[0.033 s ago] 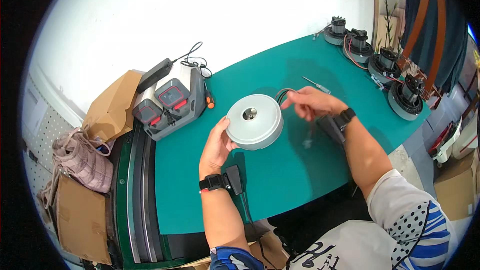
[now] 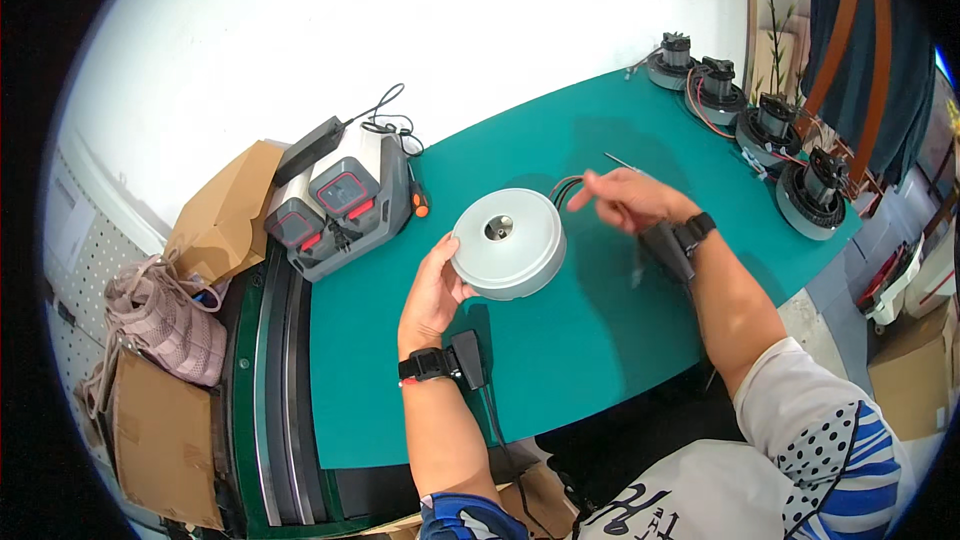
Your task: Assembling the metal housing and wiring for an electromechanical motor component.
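Observation:
A round pale-grey motor housing lies flat on the green table mat. My left hand grips its near-left rim, with a black watch on the wrist. Red and black wires arc out of the housing's far right side. My right hand is just right of the housing, slightly blurred, fingers pinched on the wire ends. A thin metal rod shows just beyond that hand. A dark tool lies under my right wrist.
Several motors with exposed windings line the mat's far right edge. A grey charger case with red-and-black battery packs stands at far left, an orange-handled screwdriver beside it. A cardboard box and a pink bag sit left of the table.

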The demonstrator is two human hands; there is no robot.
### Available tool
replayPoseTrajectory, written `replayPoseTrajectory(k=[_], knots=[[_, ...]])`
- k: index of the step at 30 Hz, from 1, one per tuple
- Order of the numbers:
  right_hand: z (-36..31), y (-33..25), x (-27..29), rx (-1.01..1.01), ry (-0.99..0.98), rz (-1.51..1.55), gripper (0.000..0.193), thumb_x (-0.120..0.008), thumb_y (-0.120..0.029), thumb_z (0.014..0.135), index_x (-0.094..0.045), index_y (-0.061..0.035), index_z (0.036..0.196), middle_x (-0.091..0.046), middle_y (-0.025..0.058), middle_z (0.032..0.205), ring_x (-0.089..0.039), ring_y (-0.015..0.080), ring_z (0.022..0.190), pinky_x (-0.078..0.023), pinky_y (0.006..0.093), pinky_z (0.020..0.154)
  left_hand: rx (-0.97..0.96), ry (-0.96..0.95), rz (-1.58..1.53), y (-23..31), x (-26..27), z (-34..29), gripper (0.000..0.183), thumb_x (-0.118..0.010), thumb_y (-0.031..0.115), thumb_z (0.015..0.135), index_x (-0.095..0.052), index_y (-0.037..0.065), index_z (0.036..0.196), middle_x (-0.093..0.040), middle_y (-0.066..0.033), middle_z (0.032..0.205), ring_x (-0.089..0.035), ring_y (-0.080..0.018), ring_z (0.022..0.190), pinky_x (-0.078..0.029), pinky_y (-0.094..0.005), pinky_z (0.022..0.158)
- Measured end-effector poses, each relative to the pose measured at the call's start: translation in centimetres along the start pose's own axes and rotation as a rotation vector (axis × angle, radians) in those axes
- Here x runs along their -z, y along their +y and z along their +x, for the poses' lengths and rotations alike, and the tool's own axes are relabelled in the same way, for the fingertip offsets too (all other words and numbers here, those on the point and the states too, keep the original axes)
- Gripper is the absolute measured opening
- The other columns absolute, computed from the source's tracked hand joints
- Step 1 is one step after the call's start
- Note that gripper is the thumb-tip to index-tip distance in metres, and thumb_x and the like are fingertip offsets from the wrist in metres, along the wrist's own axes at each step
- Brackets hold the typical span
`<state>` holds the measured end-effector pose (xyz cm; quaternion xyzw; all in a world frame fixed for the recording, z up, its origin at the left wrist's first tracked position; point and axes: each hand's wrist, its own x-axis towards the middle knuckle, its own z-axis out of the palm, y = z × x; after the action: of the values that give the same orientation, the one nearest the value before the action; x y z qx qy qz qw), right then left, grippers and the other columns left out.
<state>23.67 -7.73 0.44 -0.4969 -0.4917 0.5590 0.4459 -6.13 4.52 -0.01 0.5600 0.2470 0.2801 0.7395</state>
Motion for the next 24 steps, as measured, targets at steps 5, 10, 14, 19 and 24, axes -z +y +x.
replayPoseTrajectory(k=[5,10,14,19,24], knots=[[0.5,1.2,2.3,0.13,0.536,0.131,0.039,-0.065,-0.035,0.087,-0.059,-0.002,0.106,-0.059,0.0001,0.066,-0.046,0.0046,0.048,-0.035,0.0181,0.04,-0.036,0.003,-0.04,-0.3,-0.2,0.1,0.045,-0.051,0.034,0.09,-0.052,0.0,0.119,-0.062,-0.0074,0.104,-0.064,-0.013,0.085,-0.053,-0.0252,0.062],[2.7,2.4,0.2,0.391,0.57,0.323,0.034,-0.064,-0.028,0.089,-0.059,-0.0018,0.109,-0.064,0.0023,0.08,-0.056,0.0065,0.061,-0.044,0.0192,0.054,-0.015,0.045,-0.06,-0.2,-0.3,0.2,0.048,-0.053,0.033,0.089,-0.049,-0.001,0.122,-0.062,-0.0096,0.105,-0.064,-0.0148,0.087,-0.055,-0.0269,0.067],[3.6,1.9,-3.2,0.456,0.298,0.332,0.047,-0.051,-0.032,0.096,-0.044,-0.0053,0.134,-0.055,0.008,0.123,-0.055,0.0145,0.106,-0.044,0.0272,0.087,-0.043,-0.018,-0.106,-0.3,-0.3,0.3,0.048,-0.052,0.031,0.089,-0.046,-0.002,0.123,-0.061,-0.0116,0.107,-0.065,-0.0171,0.09,-0.058,-0.0302,0.071],[3.3,1.2,-5.3,0.397,0.178,0.436,0.064,-0.037,-0.04,0.1,-0.009,-0.0097,0.148,-0.021,0.006,0.151,-0.032,0.0184,0.132,-0.033,0.0333,0.101,-0.031,0.006,-0.089,-0.3,0.0,0.1,0.043,-0.052,0.03,0.09,-0.048,-0.002,0.12,-0.061,-0.0115,0.107,-0.066,-0.0176,0.089,-0.059,-0.0301,0.069],[4.0,1.2,-4.9,0.383,0.267,0.075,0.066,-0.033,-0.041,0.1,0.0,-0.01,0.149,-0.015,0.0066,0.154,-0.031,0.019,0.134,-0.032,0.0317,0.101,-0.031,-0.019,-0.089,-0.3,0.2,0.2,0.041,-0.052,0.03,0.09,-0.049,-0.001,0.117,-0.062,-0.0106,0.104,-0.066,-0.0167,0.087,-0.059,-0.0295,0.068]])
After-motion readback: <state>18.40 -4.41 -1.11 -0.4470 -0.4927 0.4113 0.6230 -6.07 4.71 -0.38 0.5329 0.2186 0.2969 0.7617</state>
